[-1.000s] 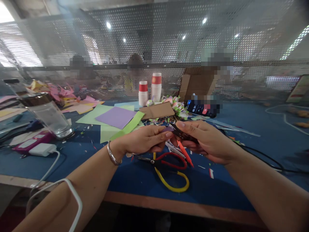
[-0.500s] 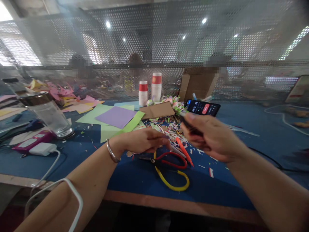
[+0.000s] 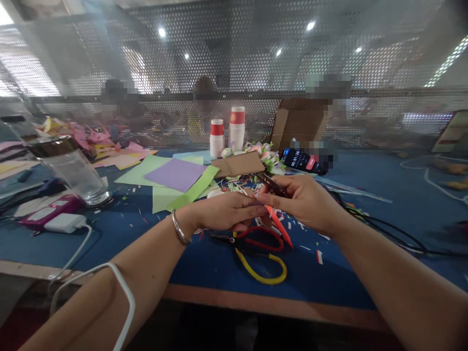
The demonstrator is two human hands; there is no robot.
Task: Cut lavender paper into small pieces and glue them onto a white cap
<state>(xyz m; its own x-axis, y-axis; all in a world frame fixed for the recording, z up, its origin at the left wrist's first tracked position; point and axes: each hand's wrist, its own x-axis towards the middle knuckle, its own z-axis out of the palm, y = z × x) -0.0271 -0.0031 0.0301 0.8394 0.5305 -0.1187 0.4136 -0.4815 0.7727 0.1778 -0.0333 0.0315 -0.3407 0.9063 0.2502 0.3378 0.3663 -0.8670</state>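
My left hand [image 3: 232, 209] is closed above the table, its fingertips meeting those of my right hand; the small piece between them is hidden. My right hand [image 3: 305, 200] grips a dark, slim, shiny tool [image 3: 273, 185] whose kind I cannot make out, its end pointing up and to the left. Below the hands lie scissors [image 3: 261, 281] with one red and one yellow handle, blades pointing left and partly under my left hand. An orange-red pen-shaped thing [image 3: 281, 229] rests beside the red handle. Paper scraps [image 3: 239, 186] are scattered behind my fingers.
Purple paper [image 3: 175, 174] lies over green sheets. Behind are cardboard [image 3: 237, 164], stacked paper cups [image 3: 237, 136], a cardboard box [image 3: 298, 124] and a lit phone [image 3: 302, 161]. A glass bottle [image 3: 75, 170] stands left near a white charger [image 3: 66, 223]. A white cable crosses my left forearm.
My right hand has moved left and turned, bringing the dark tool and its fingertips to my left hand. My left hand has shifted slightly right. The scissors stay in place.
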